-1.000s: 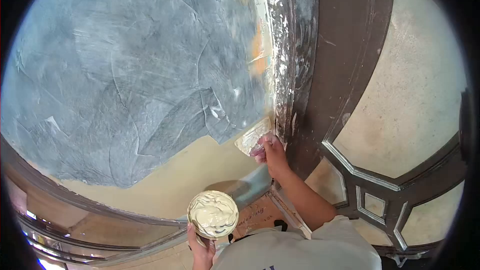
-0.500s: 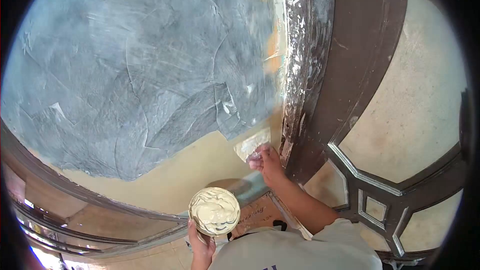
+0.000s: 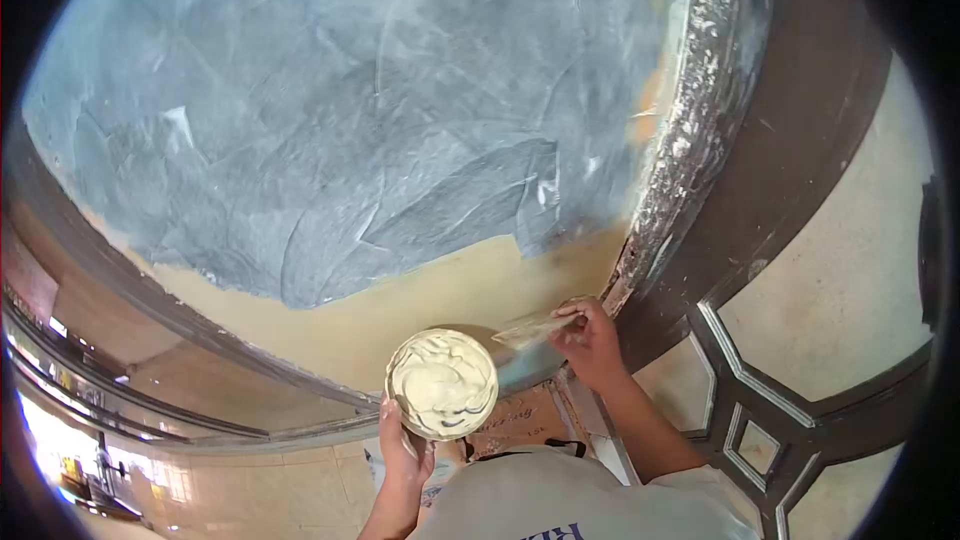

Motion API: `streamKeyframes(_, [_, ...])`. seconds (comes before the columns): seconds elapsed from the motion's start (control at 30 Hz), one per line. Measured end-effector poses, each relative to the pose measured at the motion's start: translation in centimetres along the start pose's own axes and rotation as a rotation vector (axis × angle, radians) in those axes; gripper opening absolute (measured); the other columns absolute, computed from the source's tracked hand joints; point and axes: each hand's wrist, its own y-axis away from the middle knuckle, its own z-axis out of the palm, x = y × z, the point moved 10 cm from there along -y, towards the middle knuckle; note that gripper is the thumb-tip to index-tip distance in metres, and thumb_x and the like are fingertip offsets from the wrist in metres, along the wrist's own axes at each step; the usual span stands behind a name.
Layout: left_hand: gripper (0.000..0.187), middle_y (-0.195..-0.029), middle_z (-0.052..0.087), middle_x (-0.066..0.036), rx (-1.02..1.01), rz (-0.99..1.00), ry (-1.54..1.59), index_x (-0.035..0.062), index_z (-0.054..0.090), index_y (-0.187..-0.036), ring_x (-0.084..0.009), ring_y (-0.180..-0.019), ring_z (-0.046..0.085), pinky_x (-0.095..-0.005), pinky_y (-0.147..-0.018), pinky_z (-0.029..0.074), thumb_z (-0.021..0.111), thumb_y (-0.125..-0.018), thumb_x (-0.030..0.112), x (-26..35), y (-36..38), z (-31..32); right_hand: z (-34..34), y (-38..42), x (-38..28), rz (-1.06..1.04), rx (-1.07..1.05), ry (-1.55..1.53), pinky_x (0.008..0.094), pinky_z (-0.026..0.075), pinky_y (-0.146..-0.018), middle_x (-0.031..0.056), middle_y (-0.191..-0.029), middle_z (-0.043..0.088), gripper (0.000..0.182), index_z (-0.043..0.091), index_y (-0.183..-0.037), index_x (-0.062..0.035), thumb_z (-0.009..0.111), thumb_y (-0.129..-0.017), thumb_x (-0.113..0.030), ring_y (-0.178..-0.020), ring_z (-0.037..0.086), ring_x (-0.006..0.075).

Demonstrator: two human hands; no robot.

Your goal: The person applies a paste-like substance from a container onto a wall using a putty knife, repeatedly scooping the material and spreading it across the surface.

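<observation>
Now the right hand (image 3: 592, 340) has lowered its putty knife (image 3: 530, 330) off the wall toward the left hand's (image 3: 402, 445) putty bowl (image 3: 442, 383).

Rough grey plaster wall (image 3: 350, 110), creamy glossy putty (image 3: 441, 383), possibly wooden door frame (image 3: 790, 170)

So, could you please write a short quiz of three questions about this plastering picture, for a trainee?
1. True or false: the left hand holds up a round pan heaped with cream putty.
2. What does the right hand grip?
A. brush
B. putty knife
C. roller
3. Fill in: the grey coat covers the wall's ____ part, above the bare yellow strip.

Key: 1 true; 2 B; 3 upper.
</observation>
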Motion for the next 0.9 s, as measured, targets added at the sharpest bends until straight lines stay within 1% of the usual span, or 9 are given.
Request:
streamKeyframes(0.2, [0.055,-0.139,0.048,-0.014,-0.106,0.115,-0.061,0.0055,0.031,-0.147,-0.0233,-0.122,0.055,-0.0354,-0.087,0.056,0.046,-0.101,0.032,2.5,1.0,3.8,5.0,-0.3,-12.3,-0.458,-0.246,0.793,0.0408,0.048,-0.079,0.0099,-0.097,0.06,0.039,0.06,-0.114,-0.0103,0.076,-0.079,-0.018,-0.089,0.062,0.0286])
streamKeyframes(0.37, [0.057,-0.136,0.049,-0.014,-0.17,0.133,-0.17,0.0032,0.03,-0.148,-0.0193,-0.111,0.059,-0.029,-0.071,0.057,0.043,-0.103,0.036,2.9,1.3,5.3,9.4,-1.4,-15.7,-0.461,-0.405,1.063,0.0401,0.046,-0.074,0.0046,-0.09,0.06,0.034,0.061,-0.106,-0.0123,0.075,-0.078,-0.024,-0.086,0.063,0.0247])
streamKeyframes(0.4, [0.06,-0.139,0.047,-0.014,-0.176,0.154,-0.216,0.0012,0.029,-0.148,-0.0209,-0.12,0.054,-0.0319,-0.087,0.054,0.043,-0.103,0.039,2.9,1.3,5.6,10.4,-1.3,-16.2,-0.514,-0.427,1.111,0.0388,0.045,-0.07,0.0037,-0.085,0.06,0.031,0.062,-0.103,-0.0123,0.074,-0.076,-0.022,-0.08,0.063,0.0233])
streamKeyframes(0.43, [0.06,-0.139,0.047,-0.014,-0.179,0.153,-0.214,0.0012,0.029,-0.148,-0.0209,-0.12,0.054,-0.0319,-0.087,0.054,0.043,-0.103,0.039,2.6,1.2,5.4,11.0,-1.4,-15.9,-0.513,-0.425,1.114,0.0388,0.045,-0.07,0.0037,-0.085,0.06,0.031,0.062,-0.103,-0.0123,0.074,-0.076,-0.022,-0.08,0.063,0.0233])
streamKeyframes(0.53, [0.066,-0.146,0.041,-0.016,-0.232,0.098,-0.232,-0.0018,0.029,-0.148,-0.0244,-0.136,0.039,-0.0377,-0.114,0.029,0.044,-0.102,0.044,1.5,1.5,5.4,12.7,-1.6,-15.2,-0.653,-0.382,1.264,0.0382,0.043,-0.068,0.0036,-0.074,0.056,0.028,0.062,-0.097,-0.0115,0.073,-0.072,-0.019,-0.066,0.06,0.0214])
streamKeyframes(0.6, [0.067,-0.146,0.041,-0.016,-0.251,0.128,-0.257,-0.0021,0.03,-0.148,-0.0244,-0.136,0.039,-0.0376,-0.114,0.03,0.044,-0.102,0.045,1.5,1.6,5.2,11.8,-2.3,-17.3,-0.719,-0.173,1.133,0.0388,0.042,-0.067,0.0037,-0.068,0.054,0.028,0.062,-0.096,-0.01,0.071,-0.071,-0.019,-0.058,0.056,0.0213])
streamKeyframes(0.77, [0.07,-0.146,0.041,-0.015,-0.244,0.117,-0.279,-0.0027,0.031,-0.148,-0.0238,-0.135,0.04,-0.0372,-0.114,0.029,0.046,-0.101,0.047,1.4,1.6,4.5,13.3,-1.0,-16.3,-0.749,-0.248,1.136,0.0414,0.041,-0.068,0.0038,-0.068,0.055,0.028,0.062,-0.098,-0.0086,0.071,-0.072,-0.018,-0.06,0.057,0.0218])
streamKeyframes(0.8, [0.063,-0.134,0.051,-0.015,-0.199,0.181,-0.306,0.0105,0.025,-0.15,-0.0226,-0.102,0.065,-0.0292,-0.057,0.058,0.045,-0.101,0.045,1.3,0.8,3.8,13.8,-1.0,-16.0,-0.743,-0.28,1.142,0.0424,0.041,-0.068,0.004,-0.068,0.055,0.029,0.062,-0.098,-0.0082,0.071,-0.072,-0.017,-0.06,0.057,0.0222])
streamKeyframes(0.9, [0.061,-0.133,0.051,-0.015,-0.231,0.169,-0.257,0.0102,0.026,-0.149,-0.0229,-0.102,0.066,-0.0293,-0.057,0.058,0.043,-0.101,0.043,0.8,0.6,2.7,12.2,-2.8,-15.7,-0.455,-0.316,1.24,0.0434,0.039,-0.083,0.0022,-0.092,0.063,0.044,0.062,-0.111,-0.0121,0.078,-0.072,-0.021,-0.087,0.063,0.0212])
